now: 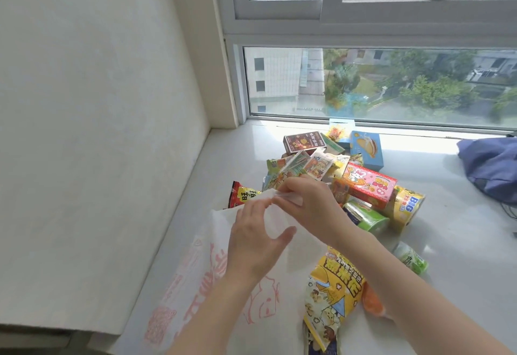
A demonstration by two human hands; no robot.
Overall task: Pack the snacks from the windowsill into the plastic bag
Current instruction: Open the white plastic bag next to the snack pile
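Plastic bag (212, 284), white with pink-red printing, is lying flat on the pale windowsill (461, 242), at the lower left beside the wall (98, 102). Its far edge is being lifted by 2 bare hands. The left hand (257, 240) is gripping the bag's top edge, with its fingers on the rim and its thumb spread below. The right hand (310, 206) is pinching the same edge with curled fingers, and the fingertips of both hands are almost touching.

Just behind the hands, snacks (330, 170) are sitting in a loose heap on the sill:
- a dark red box (303, 142)
- a blue box (366, 149) near the window (363, 83)
- a pink box (366, 184) with a rabbit on it
- a yellow pack (405, 206)
- a green tube (369, 219)

A red packet (242, 193) is peeking out just beyond the bag's edge. A yellow popcorn bag (333, 293) is lying under the right forearm, with 1 small green packet (411, 259) to its right. A blue cloth (492, 167) is lying at the far right.
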